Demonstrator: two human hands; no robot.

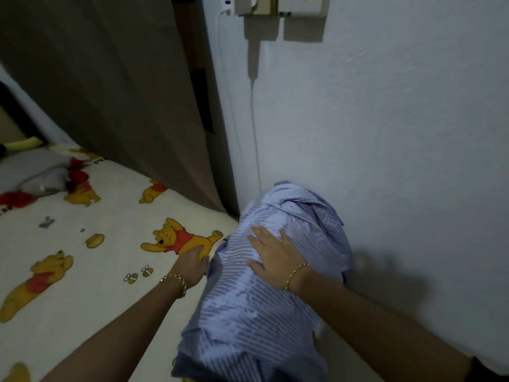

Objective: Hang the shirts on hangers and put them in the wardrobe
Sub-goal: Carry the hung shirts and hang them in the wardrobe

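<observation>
A light blue striped shirt (261, 312) lies crumpled in a heap on the bed, pushed up against the white wall. My right hand (271, 256) rests flat on top of the heap with its fingers spread. My left hand (192, 267) is at the heap's left edge, its fingers tucked under or behind the cloth and hidden, so I cannot see whether they grip it. No hanger and no wardrobe are in view.
The bed sheet (96, 271) is cream with yellow cartoon bears. A brown curtain (110, 92) hangs at the back left. Grey and red cloth items (41, 177) lie at the far left of the bed. A white cable (254, 128) runs down the wall from a socket.
</observation>
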